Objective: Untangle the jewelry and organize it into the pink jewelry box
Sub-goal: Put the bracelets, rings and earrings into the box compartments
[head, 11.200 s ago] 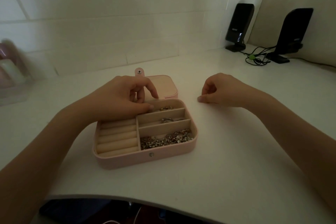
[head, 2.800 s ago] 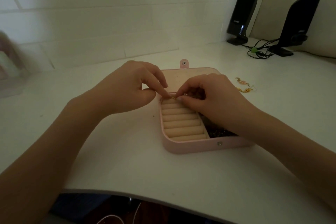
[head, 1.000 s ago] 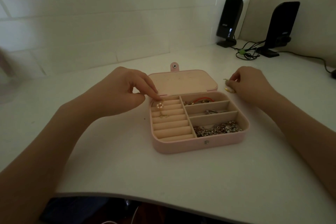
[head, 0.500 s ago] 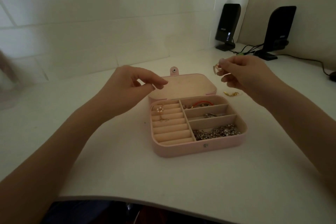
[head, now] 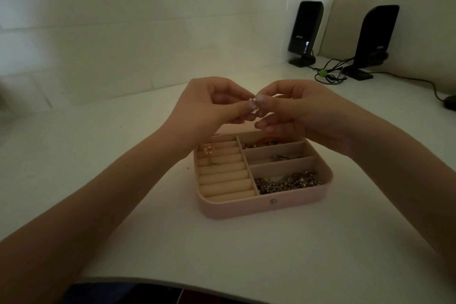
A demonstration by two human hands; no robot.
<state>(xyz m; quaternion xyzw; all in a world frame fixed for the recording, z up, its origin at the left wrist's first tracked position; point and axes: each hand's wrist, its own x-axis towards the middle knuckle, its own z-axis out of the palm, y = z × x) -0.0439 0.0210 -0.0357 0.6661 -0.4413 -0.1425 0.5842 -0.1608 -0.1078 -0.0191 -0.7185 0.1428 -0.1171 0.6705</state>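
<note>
The pink jewelry box (head: pixel 246 207) lies open on the white desk. Its left half holds ring rolls (head: pixel 223 175) with a small ring (head: pixel 208 150) tucked near the top. On the right, a silver chain pile (head: pixel 288 181) fills the front compartment, a small silver piece (head: pixel 283 157) lies in the middle one, and a red band (head: pixel 267 140) in the back one. Above the box, my left hand (head: pixel 209 106) and my right hand (head: pixel 301 108) meet fingertip to fingertip, both pinching a small ring-like piece of jewelry (head: pixel 255 106). The hands hide the lid.
Two black speakers (head: pixel 304 32) (head: pixel 372 39) stand at the back right by the wall, with tangled cables (head: pixel 328 75) and a green tie between them. A dark object (head: pixel 450 102) sits at the right edge. The desk's front edge runs along the bottom.
My right hand carried the small piece from the right to above the box. My left hand rose to meet it, and both now pinch it.
</note>
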